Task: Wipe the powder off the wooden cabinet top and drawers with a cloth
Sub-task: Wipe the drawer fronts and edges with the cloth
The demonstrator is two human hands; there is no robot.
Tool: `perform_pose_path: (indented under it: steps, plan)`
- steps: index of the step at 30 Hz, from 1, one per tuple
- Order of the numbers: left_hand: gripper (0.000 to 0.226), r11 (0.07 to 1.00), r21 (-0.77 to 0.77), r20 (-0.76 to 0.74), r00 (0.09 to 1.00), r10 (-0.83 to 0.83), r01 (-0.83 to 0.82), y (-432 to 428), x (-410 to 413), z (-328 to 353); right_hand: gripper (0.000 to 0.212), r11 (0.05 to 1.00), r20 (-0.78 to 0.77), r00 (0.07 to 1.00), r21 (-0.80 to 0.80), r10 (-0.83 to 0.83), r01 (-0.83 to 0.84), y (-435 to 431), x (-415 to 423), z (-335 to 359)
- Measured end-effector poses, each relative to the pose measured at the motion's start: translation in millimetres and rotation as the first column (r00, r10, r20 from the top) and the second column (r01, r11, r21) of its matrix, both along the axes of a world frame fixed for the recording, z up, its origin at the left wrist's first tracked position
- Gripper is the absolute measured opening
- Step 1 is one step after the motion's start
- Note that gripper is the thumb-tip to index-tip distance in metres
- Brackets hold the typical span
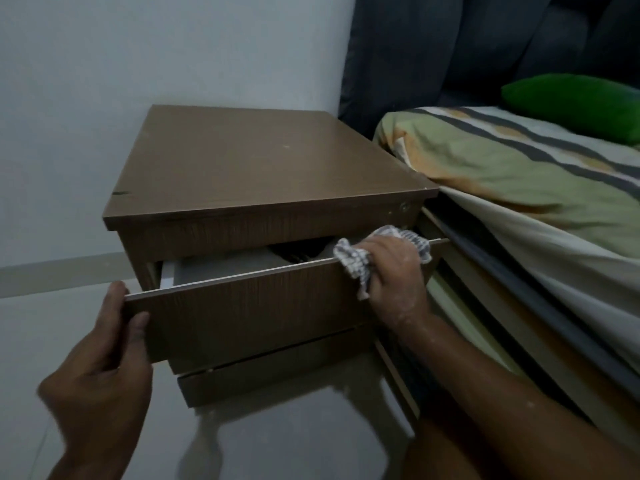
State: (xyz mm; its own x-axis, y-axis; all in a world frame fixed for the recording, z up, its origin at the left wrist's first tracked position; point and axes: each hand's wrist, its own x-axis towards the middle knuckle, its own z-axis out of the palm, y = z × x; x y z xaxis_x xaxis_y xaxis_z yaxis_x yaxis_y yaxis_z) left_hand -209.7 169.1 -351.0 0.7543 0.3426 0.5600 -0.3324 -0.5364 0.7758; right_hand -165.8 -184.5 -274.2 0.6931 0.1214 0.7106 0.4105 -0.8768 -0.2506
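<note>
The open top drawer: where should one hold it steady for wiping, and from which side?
Grip the top drawer at the left end of its front panel, coming from the left, as the left hand does. No handle shows on the panel, that end stands free of the cabinet, and the right hand holds the cloth on the rim's right part.

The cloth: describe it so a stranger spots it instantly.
Beside the bed stands a brown wooden cabinet, top drawer pulled out. At the right end of that drawer's upper edge, the right hand grips the cloth. It alone is crumpled, grey-and-white checked.
</note>
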Motion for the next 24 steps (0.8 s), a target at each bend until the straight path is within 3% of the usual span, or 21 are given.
perform_pose_path:
  steps: [9,12,15,17,20,22,24]
  plan:
    - [0.057,0.999,-0.037,0.058,0.998,-0.03,0.032,-2,-3,3,0.016,0.976,-0.044,0.975,0.003,-0.219,0.219,-72,3,15]
    - [0.052,1.0,-0.005,0.113,0.994,0.0,0.001,-3,-5,7,0.026,0.932,-0.086,0.935,-0.158,-0.343,0.327,-78,-2,27]
    - [0.046,0.994,0.092,0.19,0.981,0.045,-0.063,0,-7,15,0.013,0.814,-0.109,0.845,-0.354,-0.524,0.46,-76,-5,46]
    - [0.045,0.984,0.166,0.222,0.974,0.033,-0.071,6,-6,21,0.019,0.823,-0.111,0.832,-0.266,-0.543,0.502,-74,-4,52]
    - [0.049,0.959,0.279,0.252,0.968,-0.02,-0.053,12,-3,26,0.044,0.85,-0.065,0.848,0.0,-0.525,0.527,-61,-6,50]
    - [0.051,0.939,0.342,0.268,0.962,-0.05,-0.046,10,-4,28,0.04,0.867,-0.031,0.882,0.171,-0.471,0.469,-35,-7,49]
    - [0.054,0.935,0.354,0.266,0.961,-0.078,-0.023,6,-4,29,0.03,0.911,0.051,0.932,0.236,-0.359,0.338,7,-14,52]
